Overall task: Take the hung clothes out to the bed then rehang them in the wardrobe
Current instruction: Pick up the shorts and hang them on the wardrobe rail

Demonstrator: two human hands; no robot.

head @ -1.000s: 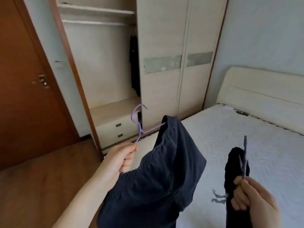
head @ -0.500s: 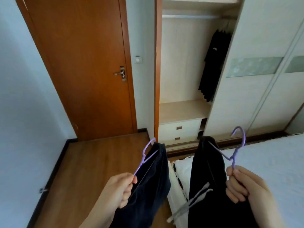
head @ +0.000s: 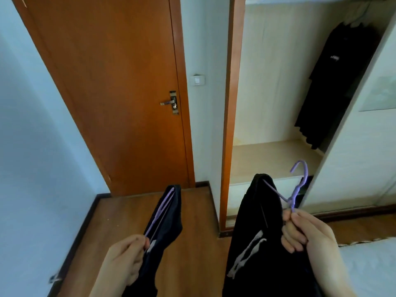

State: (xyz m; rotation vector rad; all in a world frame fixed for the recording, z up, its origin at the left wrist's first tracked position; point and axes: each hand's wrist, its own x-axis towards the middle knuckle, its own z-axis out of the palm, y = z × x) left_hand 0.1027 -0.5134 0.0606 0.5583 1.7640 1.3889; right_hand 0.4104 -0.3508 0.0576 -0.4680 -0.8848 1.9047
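My left hand point(head: 125, 257) grips a purple hanger point(head: 159, 211) that carries dark navy shorts point(head: 169, 221), held low over the wooden floor. My right hand point(head: 308, 234) grips a second purple hanger point(head: 296, 189) with its hook up; black trousers with a grey drawstring point(head: 255, 232) hang from it. Ahead on the right the wardrobe point(head: 272, 82) stands open, and dark clothes point(head: 334, 82) hang at the right of its rail. A corner of the white bed point(head: 370, 266) shows at the lower right.
A closed brown door point(head: 111, 82) with a metal handle point(head: 169, 102) stands ahead on the left. A light switch point(head: 198, 79) sits on the wall strip between door and wardrobe. The wardrobe's sliding panel point(head: 368, 146) covers its right part. Wooden floor point(head: 102, 224) lies below.
My view has swung left from the bed and moved closer to the door and open wardrobe. Both hands still hold their hangers, and the left hanger now points away, edge-on.
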